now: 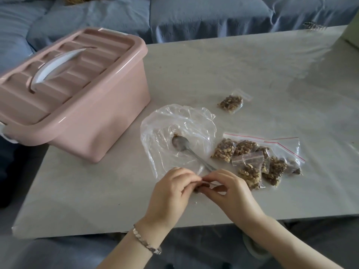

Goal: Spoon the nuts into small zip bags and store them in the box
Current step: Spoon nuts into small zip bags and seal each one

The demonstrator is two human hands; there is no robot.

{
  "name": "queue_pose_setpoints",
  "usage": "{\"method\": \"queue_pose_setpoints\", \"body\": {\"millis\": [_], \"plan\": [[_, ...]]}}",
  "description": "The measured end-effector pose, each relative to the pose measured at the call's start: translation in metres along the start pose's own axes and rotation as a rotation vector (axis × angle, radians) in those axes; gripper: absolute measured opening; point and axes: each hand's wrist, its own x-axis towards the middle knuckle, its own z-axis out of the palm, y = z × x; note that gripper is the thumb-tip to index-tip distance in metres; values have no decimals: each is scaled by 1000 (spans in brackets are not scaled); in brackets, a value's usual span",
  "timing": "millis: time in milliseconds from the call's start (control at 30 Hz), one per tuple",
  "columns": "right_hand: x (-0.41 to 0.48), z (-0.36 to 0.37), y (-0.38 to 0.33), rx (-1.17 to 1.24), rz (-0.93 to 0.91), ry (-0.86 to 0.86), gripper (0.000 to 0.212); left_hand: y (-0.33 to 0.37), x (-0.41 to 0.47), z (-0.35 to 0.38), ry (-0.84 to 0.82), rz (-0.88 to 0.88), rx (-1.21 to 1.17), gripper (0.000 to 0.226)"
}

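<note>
My left hand (171, 193) and my right hand (231, 193) meet near the table's front edge and pinch a small zip bag (204, 185) of nuts between their fingertips; the bag is mostly hidden by the fingers. Just beyond them a metal spoon (186, 147) lies on a crumpled clear plastic bag (174, 133) that holds only a few nut crumbs. To the right lies a pile of several filled zip bags (252, 160). One more filled zip bag (231, 102) lies apart, farther back. The pink box (81, 105) stands at the left with its lid closed.
The grey table (252, 65) runs to the right and back. A white handle (56, 65) sits on the box lid. A blue-covered sofa (194, 14) lies behind the table. A dark small object (314, 26) rests at the far right edge.
</note>
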Motion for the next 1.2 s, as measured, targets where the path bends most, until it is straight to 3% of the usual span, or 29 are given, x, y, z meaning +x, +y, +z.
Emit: {"method": "queue_pose_setpoints", "body": {"millis": [133,200,267,433,500,667,900,1200], "plan": [[2,0,-3,89,105,-17,19,10,6,-4,-58,-578,-474,15],[5,-2,-5,138,170,-32,17,12,9,-5,-38,-746,-636,17],[8,-5,-8,138,210,-54,9,11,12,-7,-34,-807,-711,18],[7,-7,-10,151,249,-55,12,6,8,-10,-155,-704,-497,32],[7,-6,-7,135,266,-22,14,6,8,-9,-185,-680,-446,28],[7,-6,-9,107,251,15,15,4,13,-8,-172,-663,-452,9],[7,-17,-10,151,276,-1,18,6,10,-13,-159,-729,-574,26],[7,-13,-11,58,162,-3,23,10,12,-17,-143,-718,-601,22]]}}
